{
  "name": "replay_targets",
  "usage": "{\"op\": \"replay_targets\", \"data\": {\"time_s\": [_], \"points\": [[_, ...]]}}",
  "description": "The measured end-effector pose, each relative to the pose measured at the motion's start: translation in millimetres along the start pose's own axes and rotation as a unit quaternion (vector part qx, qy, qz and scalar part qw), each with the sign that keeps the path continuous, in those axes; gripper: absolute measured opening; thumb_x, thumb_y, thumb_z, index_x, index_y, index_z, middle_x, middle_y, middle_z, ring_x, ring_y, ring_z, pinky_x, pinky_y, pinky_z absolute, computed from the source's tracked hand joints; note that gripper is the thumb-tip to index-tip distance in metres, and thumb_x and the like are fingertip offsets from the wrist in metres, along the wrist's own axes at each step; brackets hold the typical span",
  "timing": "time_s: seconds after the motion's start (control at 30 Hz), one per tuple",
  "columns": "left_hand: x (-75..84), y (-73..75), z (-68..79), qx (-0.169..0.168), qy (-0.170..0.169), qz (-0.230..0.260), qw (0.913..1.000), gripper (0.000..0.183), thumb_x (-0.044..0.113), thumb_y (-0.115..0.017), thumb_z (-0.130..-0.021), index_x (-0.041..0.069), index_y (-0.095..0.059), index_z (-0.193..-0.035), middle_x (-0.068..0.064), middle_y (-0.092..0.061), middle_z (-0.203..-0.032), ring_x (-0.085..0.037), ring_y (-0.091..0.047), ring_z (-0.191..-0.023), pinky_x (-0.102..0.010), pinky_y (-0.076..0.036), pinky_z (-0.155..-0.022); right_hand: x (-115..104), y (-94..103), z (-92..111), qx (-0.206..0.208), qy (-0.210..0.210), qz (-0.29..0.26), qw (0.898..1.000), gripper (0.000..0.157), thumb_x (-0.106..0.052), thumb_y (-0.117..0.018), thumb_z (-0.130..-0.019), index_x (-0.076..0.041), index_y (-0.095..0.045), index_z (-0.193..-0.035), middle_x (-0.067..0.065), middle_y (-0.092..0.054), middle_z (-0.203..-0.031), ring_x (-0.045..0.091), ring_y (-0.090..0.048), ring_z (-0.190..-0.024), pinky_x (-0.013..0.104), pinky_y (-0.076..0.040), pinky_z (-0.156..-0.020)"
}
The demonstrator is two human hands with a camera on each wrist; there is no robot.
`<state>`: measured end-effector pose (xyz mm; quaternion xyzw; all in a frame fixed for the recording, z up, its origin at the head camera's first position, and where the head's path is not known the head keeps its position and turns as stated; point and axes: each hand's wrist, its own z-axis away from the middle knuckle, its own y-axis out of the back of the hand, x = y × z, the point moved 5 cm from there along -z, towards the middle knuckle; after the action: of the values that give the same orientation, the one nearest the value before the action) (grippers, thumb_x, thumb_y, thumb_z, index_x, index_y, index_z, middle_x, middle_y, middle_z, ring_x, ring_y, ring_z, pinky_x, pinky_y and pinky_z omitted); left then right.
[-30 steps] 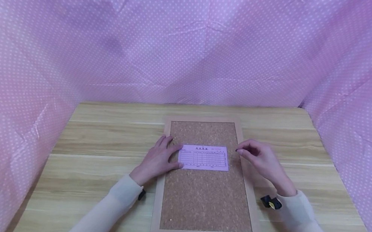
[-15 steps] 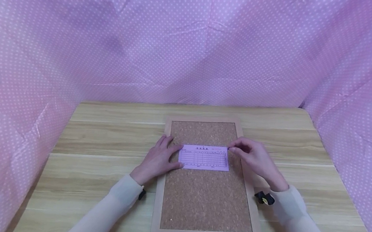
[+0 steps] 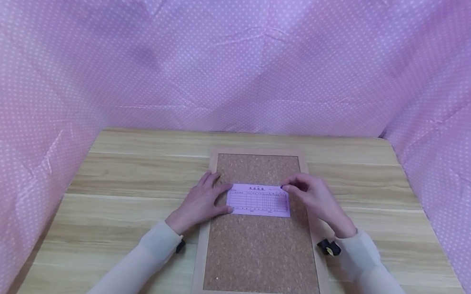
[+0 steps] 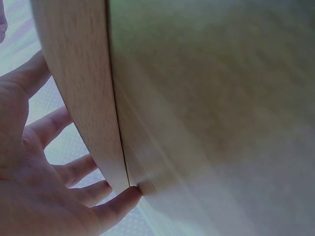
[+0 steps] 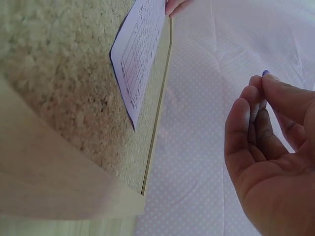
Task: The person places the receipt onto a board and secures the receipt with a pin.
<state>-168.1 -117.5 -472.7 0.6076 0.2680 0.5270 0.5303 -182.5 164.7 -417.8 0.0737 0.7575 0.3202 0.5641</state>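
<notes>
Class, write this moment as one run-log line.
left hand: touches left edge of lilac slip | right hand: pinches small purple item near slip's top-right corner | slip: on corkboard

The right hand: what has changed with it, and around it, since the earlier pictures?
The right hand moved leftward from the right edge of the cork board to the top right of the purple slip, pinching a small purple thing. Nothing was visibly picked up or let go. The left hand, slip and board stayed as they were.
</notes>
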Motion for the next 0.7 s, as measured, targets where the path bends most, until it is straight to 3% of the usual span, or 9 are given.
{"op": "replay_targets", "data": {"time_s": [0.33,0.7], "points": [[0.0,-0.1,0.3,-0.004,0.003,0.005,1.0000,0.071,0.049,-0.080,-0.089,0.018,-0.058,-0.149,-0.022,-0.030,-0.164,-0.048,-0.018,-0.153,-0.068,-0.034,-0.113,-1,-6.9,-11,-0.018,0.000,0.007,1.000,0.011,-0.001,-0.069,-0.097,-0.003,-0.077,-0.104,0.005,-0.076,-0.099,0.017,-0.061,-0.081,0.024,-0.050,-0.067],[0.4,1.2,-0.4,-0.006,0.005,0.004,1.0000,0.071,0.049,-0.080,-0.089,0.018,-0.058,-0.149,-0.021,-0.031,-0.164,-0.048,-0.018,-0.153,-0.067,-0.034,-0.113,0,-17.3,-20,-0.042,-0.019,0.017,0.999,0.013,-0.001,-0.067,-0.098,-0.004,-0.077,-0.106,0.006,-0.075,-0.104,0.019,-0.063,-0.089,0.032,-0.053,-0.077]]}}
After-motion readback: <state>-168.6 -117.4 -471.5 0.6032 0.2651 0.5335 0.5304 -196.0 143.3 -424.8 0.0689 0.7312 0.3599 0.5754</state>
